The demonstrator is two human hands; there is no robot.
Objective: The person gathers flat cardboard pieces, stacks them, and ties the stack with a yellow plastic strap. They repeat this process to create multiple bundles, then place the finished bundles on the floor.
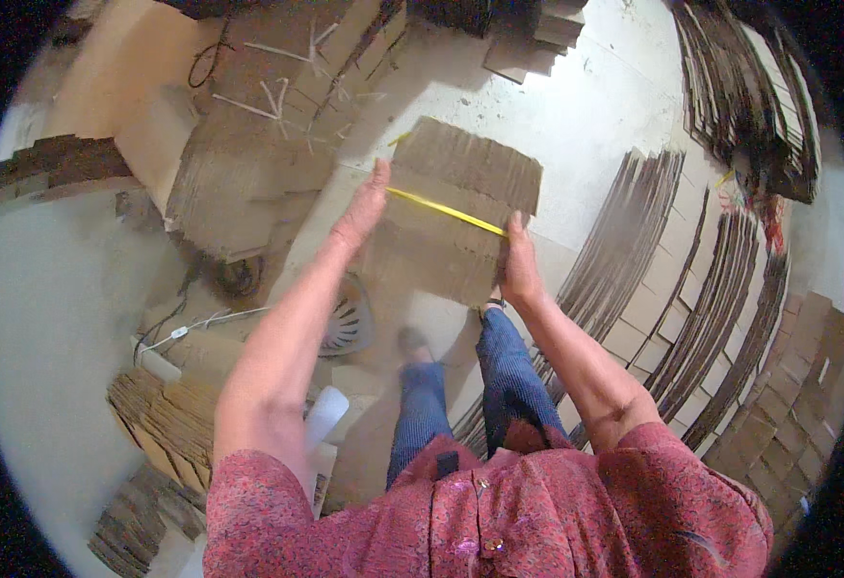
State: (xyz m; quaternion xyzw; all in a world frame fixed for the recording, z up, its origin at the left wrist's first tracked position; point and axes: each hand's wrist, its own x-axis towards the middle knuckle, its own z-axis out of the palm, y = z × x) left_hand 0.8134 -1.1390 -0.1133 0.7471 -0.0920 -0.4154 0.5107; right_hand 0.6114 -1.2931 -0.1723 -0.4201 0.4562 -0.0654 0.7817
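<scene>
Between my two hands is a bundle of flat brown cardboard point(441, 252), its layered edges facing up. A yellow strap point(451, 211) runs across the middle of the bundle from side to side. My left hand point(361, 210) grips the left side, thumb up by the strap's end. On the opposite side my right hand point(520, 262) presses its palm to the cardboard, thumb near the strap. The fingers of both hands are mostly hidden along the bundle's sides. Below the bundle are my feet and the pale floor.
Long rows of stacked cardboard point(624, 231) stand on the floor to the right. At the upper left is a large pile of cardboard point(248, 183) with white straps. A grey vented plastic piece point(348, 323) and a white cable point(212, 321) lie left of my legs. More cardboard stacks point(176, 424) sit lower left.
</scene>
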